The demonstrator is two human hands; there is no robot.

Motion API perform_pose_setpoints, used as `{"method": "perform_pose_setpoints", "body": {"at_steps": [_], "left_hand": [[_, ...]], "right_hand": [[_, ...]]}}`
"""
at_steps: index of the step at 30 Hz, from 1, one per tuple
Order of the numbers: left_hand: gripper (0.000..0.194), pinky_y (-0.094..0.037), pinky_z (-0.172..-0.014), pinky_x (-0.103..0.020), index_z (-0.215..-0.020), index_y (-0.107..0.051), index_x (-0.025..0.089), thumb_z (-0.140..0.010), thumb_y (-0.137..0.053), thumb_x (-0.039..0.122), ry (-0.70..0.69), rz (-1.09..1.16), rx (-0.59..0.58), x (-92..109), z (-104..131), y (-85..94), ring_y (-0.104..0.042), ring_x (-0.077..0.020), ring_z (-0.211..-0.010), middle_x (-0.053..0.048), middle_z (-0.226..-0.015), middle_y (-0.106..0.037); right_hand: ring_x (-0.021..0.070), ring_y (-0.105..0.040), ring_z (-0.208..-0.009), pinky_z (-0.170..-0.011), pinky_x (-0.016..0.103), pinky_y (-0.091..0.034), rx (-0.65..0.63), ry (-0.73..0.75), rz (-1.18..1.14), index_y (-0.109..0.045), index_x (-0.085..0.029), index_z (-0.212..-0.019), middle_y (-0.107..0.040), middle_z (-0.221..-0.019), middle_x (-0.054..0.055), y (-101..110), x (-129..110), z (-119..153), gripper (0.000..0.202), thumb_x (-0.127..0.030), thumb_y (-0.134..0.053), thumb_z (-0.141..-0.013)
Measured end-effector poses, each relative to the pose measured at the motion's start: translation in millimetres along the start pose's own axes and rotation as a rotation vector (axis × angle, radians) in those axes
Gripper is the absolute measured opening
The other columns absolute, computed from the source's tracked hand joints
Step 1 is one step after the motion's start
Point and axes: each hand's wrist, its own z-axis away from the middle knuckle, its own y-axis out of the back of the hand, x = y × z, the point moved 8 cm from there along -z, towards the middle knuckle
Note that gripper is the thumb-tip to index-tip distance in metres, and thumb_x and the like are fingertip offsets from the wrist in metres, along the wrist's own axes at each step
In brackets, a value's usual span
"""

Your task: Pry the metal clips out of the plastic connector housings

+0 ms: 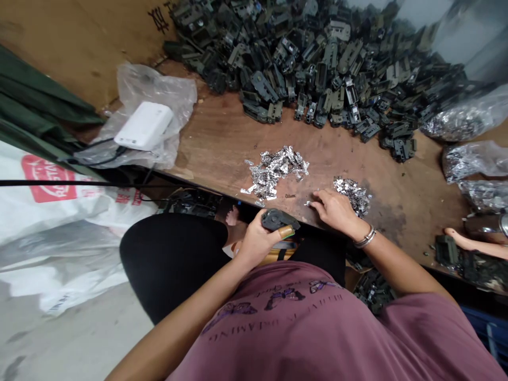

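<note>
The left hand (260, 235) holds a dark part (278, 218) beside the table (222, 143)'s edge.

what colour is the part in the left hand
Dark grey-green part in the left hand; best seen in head view.

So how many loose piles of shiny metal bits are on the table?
2: the wider pile is further left, and the smaller pile is beside the right hand. More may be hidden.

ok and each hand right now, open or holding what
Left hand: closed around a dark grey plastic casing.
Right hand: fingers at a small silver metal piece; grip unclear.
</note>
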Motion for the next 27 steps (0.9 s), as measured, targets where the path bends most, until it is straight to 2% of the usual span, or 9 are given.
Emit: {"method": "perform_pose_setpoints", "body": {"at_steps": [2,6,11,13,17,21,23,27], "left_hand": [[0.050,-0.051,-0.081,-0.031,-0.092,-0.057,0.016,-0.054,-0.085,0.033,-0.017,-0.025,0.008,2,-2,-1.4,-0.062,-0.0155,-0.078,-0.002,-0.085,-0.066],[0.048,-0.051,-0.078,-0.031,-0.089,-0.057,0.017,-0.054,-0.085,0.035,-0.077,-0.114,0.039,7,-4,-1.7,-0.062,-0.0164,-0.077,-0.002,-0.083,-0.066],[0.044,-0.049,-0.070,-0.028,-0.086,-0.055,0.019,-0.059,-0.083,0.037,-0.154,-0.278,0.058,15,-1,-0.4,-0.060,-0.0154,-0.071,0.001,-0.076,-0.064],[0.039,-0.049,-0.070,-0.027,-0.086,-0.054,0.019,-0.062,-0.081,0.036,-0.200,-0.312,0.028,20,2,-3.6,-0.060,-0.0153,-0.071,0.001,-0.078,-0.066],[0.038,-0.051,-0.078,-0.029,-0.100,-0.060,0.020,-0.067,-0.078,0.026,-0.252,-0.321,-0.107,23,9,-15.4,-0.065,-0.0187,-0.086,-0.006,-0.104,-0.071],[0.040,-0.051,-0.074,-0.028,-0.104,-0.062,0.019,-0.068,-0.077,0.027,-0.238,-0.327,-0.161,20,13,-17.0,-0.066,-0.0173,-0.082,-0.007,-0.103,-0.072],[0.039,-0.051,-0.072,-0.026,-0.102,-0.062,0.018,-0.068,-0.078,0.030,-0.215,-0.303,-0.175,18,14,-15.6,-0.065,-0.0156,-0.078,-0.005,-0.099,-0.072],[0.039,-0.050,-0.069,-0.025,-0.100,-0.062,0.018,-0.066,-0.078,0.030,-0.193,-0.266,-0.179,16,14,-12.3,-0.062,-0.0139,-0.074,-0.002,-0.089,-0.070]], "right_hand": [[0.0212,-0.063,-0.089,-0.076,0.029,-0.043,0.016,0.037,-0.027,-0.065,-0.017,-0.114,-0.068,-0.102,0.010,-3,-3,0,0.027,-0.031,-0.051,-0.095],[0.0197,-0.061,-0.081,-0.072,0.029,-0.042,-0.021,0.072,-0.032,-0.069,-0.017,-0.095,-0.067,-0.093,0.009,-11,-8,-3,0.020,-0.024,-0.050,-0.094],[0.0140,-0.058,-0.068,-0.066,0.025,-0.040,0.066,0.133,-0.400,-0.063,-0.018,-0.084,-0.066,-0.076,0.003,6,-25,5,0.012,-0.021,-0.053,-0.089],[0.0119,-0.054,-0.061,-0.062,0.023,-0.038,0.060,0.168,-0.499,-0.062,-0.018,-0.079,-0.063,-0.068,0.000,13,-34,10,0.009,-0.019,-0.055,-0.085],[0.0102,-0.052,-0.057,-0.059,0.023,-0.036,-0.006,0.195,-0.508,-0.063,-0.019,-0.076,-0.062,-0.063,-0.002,18,-44,15,0.011,-0.013,-0.055,-0.081],[0.0103,-0.058,-0.058,-0.059,0.022,-0.040,-0.095,0.199,-0.575,-0.068,-0.020,-0.081,-0.068,-0.068,-0.002,19,-42,22,0.008,-0.019,-0.060,-0.084],[0.0115,-0.061,-0.062,-0.061,0.023,-0.044,-0.037,0.238,-0.578,-0.069,-0.021,-0.085,-0.070,-0.073,0.000,23,-43,29,0.009,-0.022,-0.060,-0.087],[0.0154,-0.066,-0.074,-0.068,0.027,-0.051,0.168,0.401,-0.509,-0.067,-0.020,-0.093,-0.073,-0.085,0.006,26,-55,46,0.017,-0.020,-0.050,-0.094]]}}
